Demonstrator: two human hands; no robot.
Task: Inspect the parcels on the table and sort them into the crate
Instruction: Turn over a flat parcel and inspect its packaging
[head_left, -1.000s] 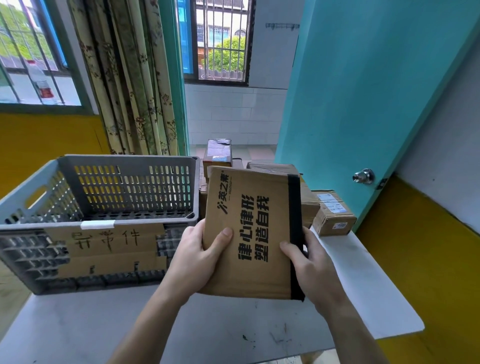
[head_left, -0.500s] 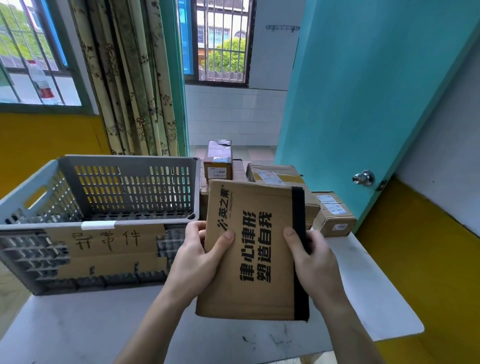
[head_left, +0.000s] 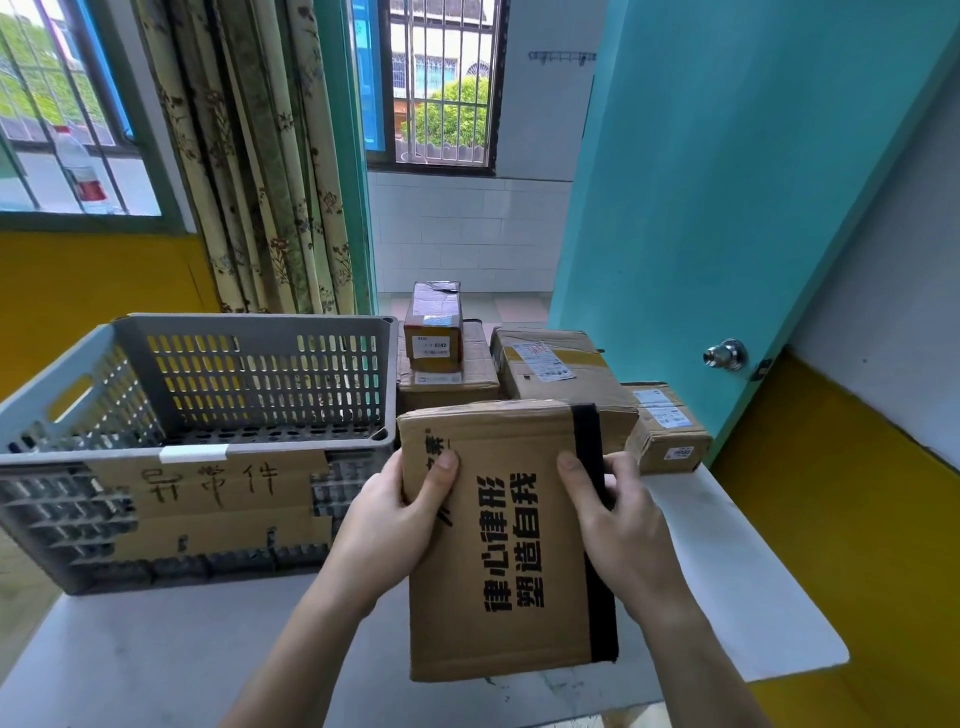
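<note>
Lowered and tipped flatter since earlier, parcel (head_left: 498, 540) printed "律心律形 塑造自我"; both hands (head_left: 387, 525) (head_left: 621, 525) grip it; crate (head_left: 208, 415) at worktop's (head_left: 727, 571) left edge, interior hidden, labelled "异常件".

Both hands, left (head_left: 382, 530) and right (head_left: 621, 535), gripping a flat parcel (head_left: 506, 540) above the desk (head_left: 156, 654). Grey crate (head_left: 197, 447) just left; four boxes (head_left: 558, 374) stacked behind.
</note>
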